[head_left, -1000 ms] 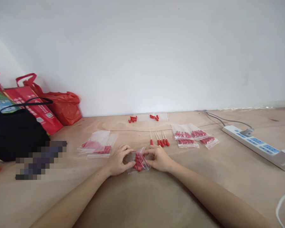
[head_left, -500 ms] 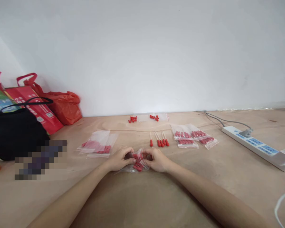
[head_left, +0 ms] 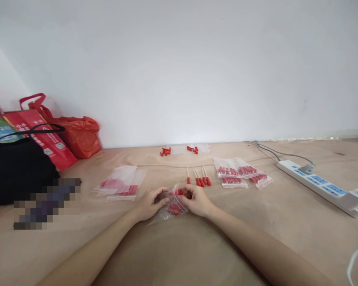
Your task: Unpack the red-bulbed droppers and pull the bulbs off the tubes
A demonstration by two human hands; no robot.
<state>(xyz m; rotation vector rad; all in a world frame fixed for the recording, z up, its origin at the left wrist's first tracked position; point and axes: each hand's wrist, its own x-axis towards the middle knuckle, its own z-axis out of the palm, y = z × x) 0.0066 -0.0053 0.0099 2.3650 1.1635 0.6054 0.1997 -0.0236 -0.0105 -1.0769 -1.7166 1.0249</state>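
Observation:
Between my hands is a clear zip bag point(head_left: 162, 216) with red dropper bulbs point(head_left: 174, 209) in it. My left hand point(head_left: 150, 204) curls around the bag's left side, thumb and fingers bent. My right hand point(head_left: 197, 200) pinches the right edge by the zip strip; a red bulb point(head_left: 177, 192) shows at its fingertips, and whether it is inside the bag I cannot tell. Just beyond lie several droppers point(head_left: 199, 180) with clear stems and red bulbs, side by side. Filled zip bags point(head_left: 234, 172) lie to the right, and more zip bags point(head_left: 122, 178) overlap at the left.
Near the wall, loose red bulbs point(head_left: 165, 151) lie beside flat clear bags point(head_left: 179, 149). A white power strip point(head_left: 322, 182) with a grey plug and cable is at the right. Red bags point(head_left: 83, 135) and a black bag point(head_left: 20, 167) stand left, near a pixelated patch point(head_left: 49, 204).
Several red bulbs bunched between my hands have dropped lower in the bag. My left fingers have drawn slightly away from my right ones, and the bag's left part is more spread.

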